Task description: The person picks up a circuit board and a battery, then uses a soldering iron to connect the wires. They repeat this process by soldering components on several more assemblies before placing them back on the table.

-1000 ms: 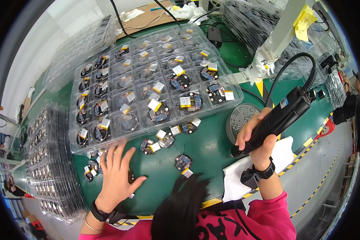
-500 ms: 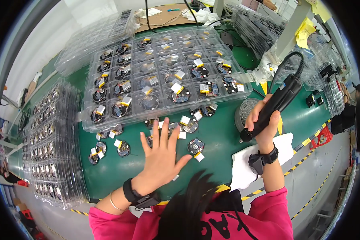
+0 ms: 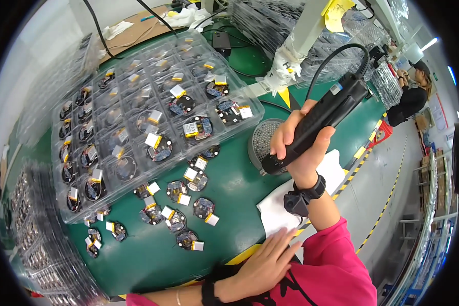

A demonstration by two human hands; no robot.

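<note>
My right hand (image 3: 307, 162) grips a black corded electric screwdriver (image 3: 329, 116), fingers wrapped round its body. Its tip points down beside a round container (image 3: 256, 164) filled with small silvery balls or screw heads. My left hand (image 3: 262, 265) is held low near my body with outstretched fingers and nothing in it. Next to its fingertips lies a white cloth (image 3: 278, 211). Several round circuit boards with small batteries wired on, one of them a board (image 3: 203, 207), lie loose on the green table. More such boards sit in a clear plastic tray (image 3: 153, 181) behind them.
Stacked clear trays (image 3: 41, 239) of boards stand at the left. A wrapped metal post (image 3: 296, 48) rises behind the container. Black cables hang over the far side, by a brown board (image 3: 132, 33). Across the floor, a person (image 3: 410, 102) in dark clothes works at the right.
My left hand has drawn back from the loose boards toward my body. My view has swung right, and the right hand keeps hold of the electric screwdriver near the round container.
</note>
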